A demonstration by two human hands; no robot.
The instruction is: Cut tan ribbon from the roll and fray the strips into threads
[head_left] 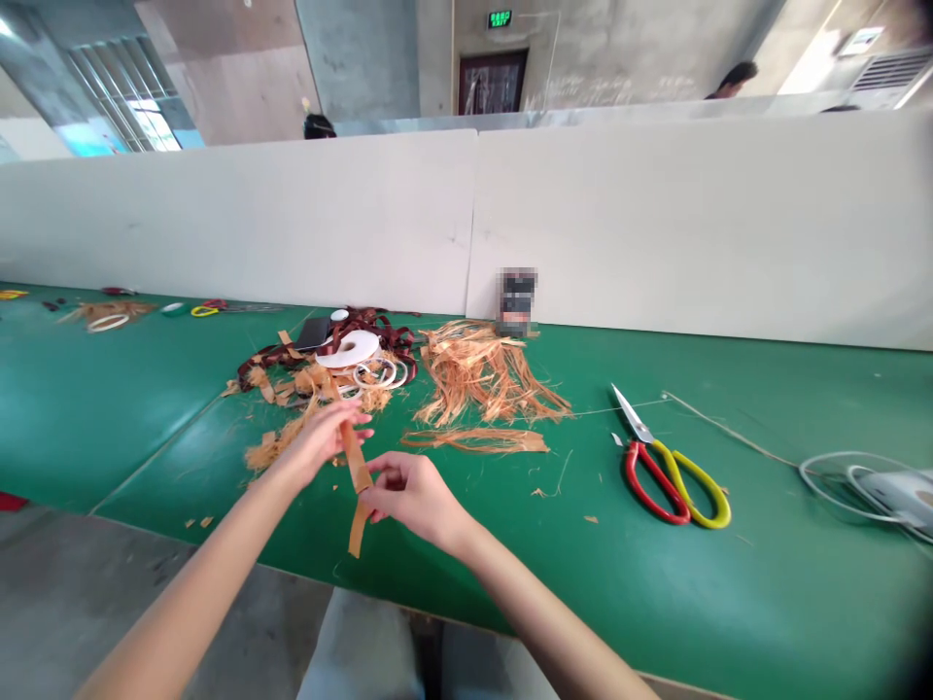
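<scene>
Both my hands hold one flat tan strip (357, 486) above the near edge of the green table (765, 603). My left hand (321, 437) pinches the strip's upper end. My right hand (408, 491) grips it lower down, and the free end hangs below the fingers. Just beyond my hands lies a pile of torn tan fibres (485, 374) and a smaller flat bundle (477, 440).
Red-and-yellow scissors (667, 467) lie to the right. A white tape roll (350, 348), rings, dark ribbon and a black phone sit behind the scraps. A white device with a cable (885, 486) is at far right. White partition boards back the table; other people's heads show beyond.
</scene>
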